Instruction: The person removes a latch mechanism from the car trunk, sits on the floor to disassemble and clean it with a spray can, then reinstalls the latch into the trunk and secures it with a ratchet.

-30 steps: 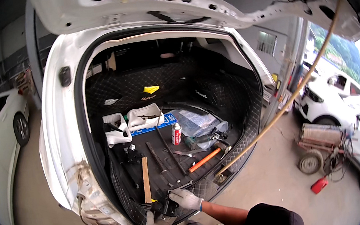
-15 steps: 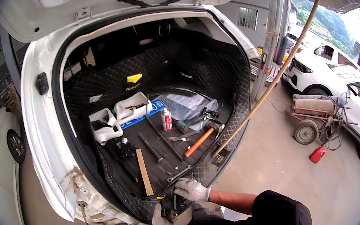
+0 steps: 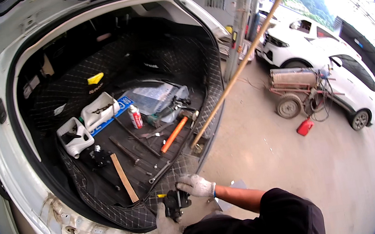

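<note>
A black part (image 3: 175, 204) was held at the near edge of the car boot (image 3: 105, 214). It was gripped by the gloved left hand (image 3: 166, 221) and was touched by the right hand (image 3: 197, 186), whose fingers were curled; whether it was pinched there could not be told. Inside the boot, near that edge, a wooden strip (image 3: 124, 178) and a wrench (image 3: 160, 171) were laid. Deeper in the boot, an orange-handled hammer (image 3: 174, 134) and a spray can (image 3: 135, 117) were seen.
</note>
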The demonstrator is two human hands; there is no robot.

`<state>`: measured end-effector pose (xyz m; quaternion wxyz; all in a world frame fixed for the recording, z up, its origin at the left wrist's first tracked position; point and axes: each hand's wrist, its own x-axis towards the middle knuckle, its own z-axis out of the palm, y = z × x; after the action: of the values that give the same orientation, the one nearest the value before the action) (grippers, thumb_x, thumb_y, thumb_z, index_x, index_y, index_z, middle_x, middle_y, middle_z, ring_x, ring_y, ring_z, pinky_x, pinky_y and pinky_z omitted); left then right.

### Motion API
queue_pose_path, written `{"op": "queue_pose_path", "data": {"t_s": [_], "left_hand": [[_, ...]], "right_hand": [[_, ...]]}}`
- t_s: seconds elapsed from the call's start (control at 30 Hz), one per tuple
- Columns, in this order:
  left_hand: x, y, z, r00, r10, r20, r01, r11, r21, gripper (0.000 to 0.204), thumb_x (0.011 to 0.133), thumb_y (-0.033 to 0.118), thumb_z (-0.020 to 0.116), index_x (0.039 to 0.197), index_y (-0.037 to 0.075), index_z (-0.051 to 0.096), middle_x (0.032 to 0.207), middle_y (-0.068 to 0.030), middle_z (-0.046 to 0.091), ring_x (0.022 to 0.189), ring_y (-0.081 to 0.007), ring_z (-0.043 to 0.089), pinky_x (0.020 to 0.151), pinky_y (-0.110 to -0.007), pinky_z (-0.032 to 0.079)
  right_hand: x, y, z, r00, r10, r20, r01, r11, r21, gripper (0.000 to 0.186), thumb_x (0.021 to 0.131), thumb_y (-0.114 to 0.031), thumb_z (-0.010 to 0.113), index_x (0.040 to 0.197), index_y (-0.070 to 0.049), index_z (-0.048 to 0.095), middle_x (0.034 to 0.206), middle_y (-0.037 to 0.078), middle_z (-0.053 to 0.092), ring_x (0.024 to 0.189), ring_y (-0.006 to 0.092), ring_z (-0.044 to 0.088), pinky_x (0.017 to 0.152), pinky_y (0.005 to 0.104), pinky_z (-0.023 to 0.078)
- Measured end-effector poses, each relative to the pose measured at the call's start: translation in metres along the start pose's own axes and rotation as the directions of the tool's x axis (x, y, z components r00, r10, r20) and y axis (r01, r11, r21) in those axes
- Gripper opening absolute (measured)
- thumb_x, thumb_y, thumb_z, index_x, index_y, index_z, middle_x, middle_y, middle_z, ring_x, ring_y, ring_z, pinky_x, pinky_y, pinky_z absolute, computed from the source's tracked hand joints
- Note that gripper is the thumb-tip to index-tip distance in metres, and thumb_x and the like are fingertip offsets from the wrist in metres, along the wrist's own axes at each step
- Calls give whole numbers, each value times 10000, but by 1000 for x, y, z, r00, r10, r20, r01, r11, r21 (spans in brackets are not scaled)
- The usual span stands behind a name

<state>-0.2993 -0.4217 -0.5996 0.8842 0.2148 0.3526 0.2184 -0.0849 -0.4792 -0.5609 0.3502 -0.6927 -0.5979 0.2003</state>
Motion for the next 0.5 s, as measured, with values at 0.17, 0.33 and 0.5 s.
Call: {"op": "queue_pose_path", "data": {"t_s": [0.17, 0.33, 0.5], "left_hand": [[4, -22, 17, 996, -69, 65, 66, 997, 44, 372, 997, 458, 502, 1161, 138, 599, 873, -29, 649, 659, -159, 609, 488, -288, 464], [-2, -50, 71, 963, -212, 165, 226, 971, -71, 423, 982, 528, 489, 1142, 151, 594, 836, -35, 643, 533, -168, 572, 394, -268, 386], [-19, -112, 103, 888, -376, 265, 423, 894, -148, 537, 981, 600, 407, 1119, 129, 624, 796, -51, 647, 508, -175, 550, 401, -268, 360]], "right_hand": [[-34, 3, -28, 997, -29, -78, 3, 948, -319, 302, 922, -285, 596, 1075, -28, 639, 1032, 196, 611, 968, 392, 605, 817, 475, 517], [-90, 3, -76, 986, 96, -139, -96, 995, 5, 221, 926, -195, 562, 1051, -23, 623, 1008, 188, 610, 955, 395, 603, 820, 447, 501], [-170, 17, -110, 963, 212, -167, -167, 955, 245, 261, 955, -205, 518, 1048, 12, 628, 991, 204, 621, 938, 395, 617, 816, 442, 493]]}}
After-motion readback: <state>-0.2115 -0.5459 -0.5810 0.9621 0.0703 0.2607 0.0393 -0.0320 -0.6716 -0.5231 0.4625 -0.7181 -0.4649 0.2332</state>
